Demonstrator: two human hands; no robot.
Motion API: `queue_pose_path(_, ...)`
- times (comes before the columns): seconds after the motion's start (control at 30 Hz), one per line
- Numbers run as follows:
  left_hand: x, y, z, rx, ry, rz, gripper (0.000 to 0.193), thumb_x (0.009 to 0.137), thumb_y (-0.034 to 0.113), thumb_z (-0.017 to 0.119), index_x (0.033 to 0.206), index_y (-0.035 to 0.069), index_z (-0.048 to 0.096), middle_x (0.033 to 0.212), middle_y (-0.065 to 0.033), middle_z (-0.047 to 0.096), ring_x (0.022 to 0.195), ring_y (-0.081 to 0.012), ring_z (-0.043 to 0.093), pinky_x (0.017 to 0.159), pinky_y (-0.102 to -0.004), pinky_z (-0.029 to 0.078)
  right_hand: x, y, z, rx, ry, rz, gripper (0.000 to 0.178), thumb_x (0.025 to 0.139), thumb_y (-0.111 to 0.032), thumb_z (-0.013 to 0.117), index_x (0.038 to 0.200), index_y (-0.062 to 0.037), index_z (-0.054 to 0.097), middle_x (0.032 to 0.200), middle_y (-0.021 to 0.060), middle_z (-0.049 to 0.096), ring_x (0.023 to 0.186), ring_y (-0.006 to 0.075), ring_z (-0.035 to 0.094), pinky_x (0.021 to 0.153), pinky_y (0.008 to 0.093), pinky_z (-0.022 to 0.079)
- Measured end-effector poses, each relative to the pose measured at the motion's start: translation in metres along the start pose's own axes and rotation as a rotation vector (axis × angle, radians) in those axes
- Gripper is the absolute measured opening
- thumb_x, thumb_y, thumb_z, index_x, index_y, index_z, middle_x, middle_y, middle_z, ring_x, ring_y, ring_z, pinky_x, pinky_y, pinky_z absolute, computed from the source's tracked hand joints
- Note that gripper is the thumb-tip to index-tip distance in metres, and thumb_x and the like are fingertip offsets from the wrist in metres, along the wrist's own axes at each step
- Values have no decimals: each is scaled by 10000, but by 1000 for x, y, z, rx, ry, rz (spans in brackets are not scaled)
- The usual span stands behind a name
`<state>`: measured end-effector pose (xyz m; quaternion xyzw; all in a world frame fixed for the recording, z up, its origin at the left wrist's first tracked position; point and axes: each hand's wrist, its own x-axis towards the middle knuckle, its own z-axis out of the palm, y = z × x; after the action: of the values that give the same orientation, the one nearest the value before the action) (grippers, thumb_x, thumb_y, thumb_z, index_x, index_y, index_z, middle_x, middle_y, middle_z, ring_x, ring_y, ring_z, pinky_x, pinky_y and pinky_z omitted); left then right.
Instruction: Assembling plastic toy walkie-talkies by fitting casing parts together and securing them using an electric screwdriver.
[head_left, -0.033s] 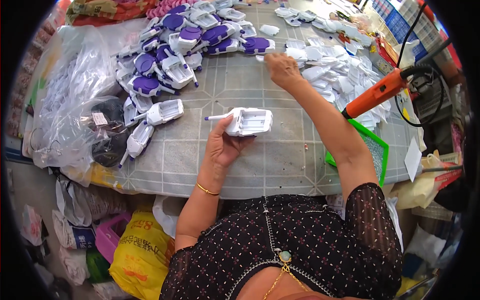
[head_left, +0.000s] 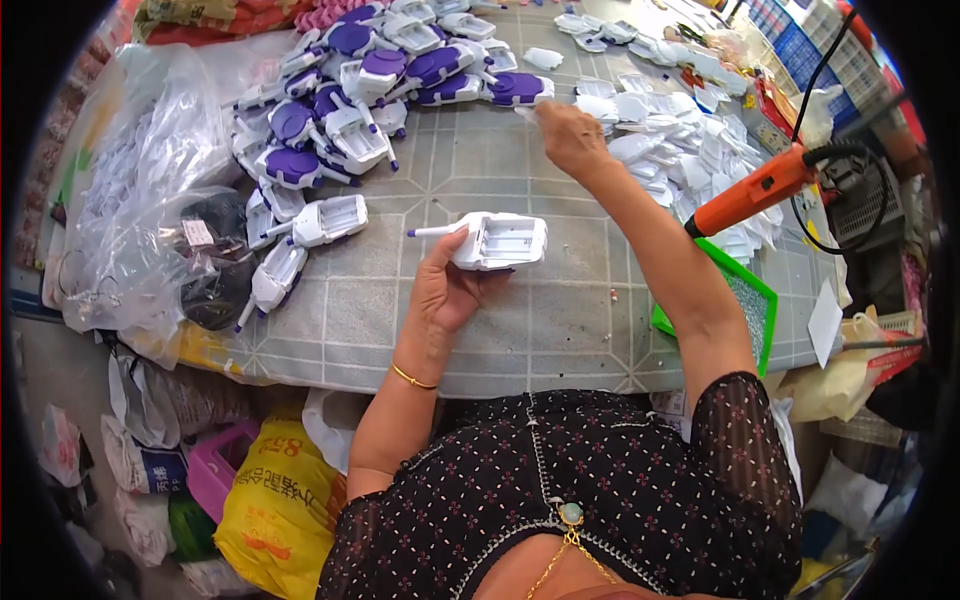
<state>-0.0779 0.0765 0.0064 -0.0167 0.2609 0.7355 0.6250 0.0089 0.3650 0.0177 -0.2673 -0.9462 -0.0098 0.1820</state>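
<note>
My left hand [head_left: 452, 290] grips a white plastic toy casing [head_left: 500, 243] above the near middle of the table. The casing's open battery compartment faces up, and a thin stick with a purple tip points left from it. My right hand [head_left: 572, 135] reaches to the far side, fingers closed on a small white cover [head_left: 527, 114]. Just right of that hand lies a heap of similar white covers [head_left: 650, 150]. To its left is a large pile of white and purple toy casings [head_left: 370, 80], some with compartments up, others purple side up.
An orange electric screwdriver [head_left: 750, 190] with a black cable extends in from the right. Beneath it, a green tray [head_left: 768, 320] holds small metallic bits. A clear plastic bag [head_left: 150, 170] covers the table's left side. Bags, including a yellow one [head_left: 275, 500], stand below the table's left edge.
</note>
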Motion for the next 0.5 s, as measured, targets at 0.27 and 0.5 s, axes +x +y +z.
queue_pose_path(0.27,-3,-12,22,207,97,233,391,965,220,727,1285,33,602,1210,-117,672,1087,-268,697,873,-462,647,-94,-83,-86,1307,-182,453,298,968,-211,718,1144,24,667,932,20,692,838,97,637,753,282,535)
queue_pose_path(0.5,-18,-22,21,344,86,253,522,859,164,827,1304,26,593,1108,-84,698,959,-202,714,755,-374,646,-139,-90,-108,1310,-85,427,472,910,-30,750,1338,-8,551,1003,43,657,885,110,637,832,260,542)
